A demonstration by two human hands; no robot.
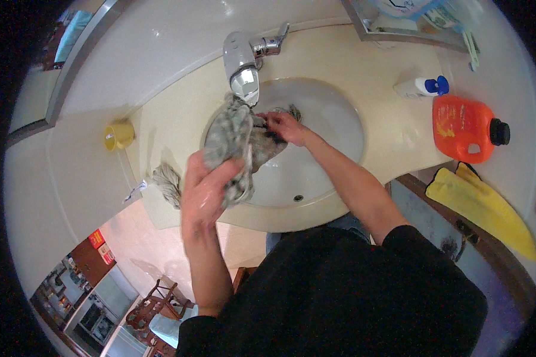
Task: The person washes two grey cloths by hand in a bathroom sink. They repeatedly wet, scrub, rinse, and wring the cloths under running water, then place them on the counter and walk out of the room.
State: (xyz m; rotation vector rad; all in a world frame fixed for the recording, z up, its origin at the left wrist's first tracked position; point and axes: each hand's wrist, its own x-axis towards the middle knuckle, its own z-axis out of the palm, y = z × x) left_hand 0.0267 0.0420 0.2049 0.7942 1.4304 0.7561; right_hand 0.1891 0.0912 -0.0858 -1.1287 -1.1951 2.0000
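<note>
My left hand (205, 185) grips one end of a wet grey cloth (230, 134) over the left side of the white sink basin (330, 156). The cloth hangs just below the spout of a chrome faucet (245, 85). My right hand (288, 127) pinches a darker, brownish part of the fabric inside the basin; whether it is the same cloth cannot be told. Behind the right hand, another bit of grey striped fabric (295, 114) shows in the basin. A bunched grey cloth (166, 184) lies on the counter left of my left hand.
A yellow cup (119, 135) is at the left wall. On the right are a white bottle with a blue cap (422, 86), an orange-red jug with a black cap (462, 129) and a hanging yellow towel (482, 205). The faucet lever (283, 35) points up and right. A wooden chair (154, 308) stands lower left.
</note>
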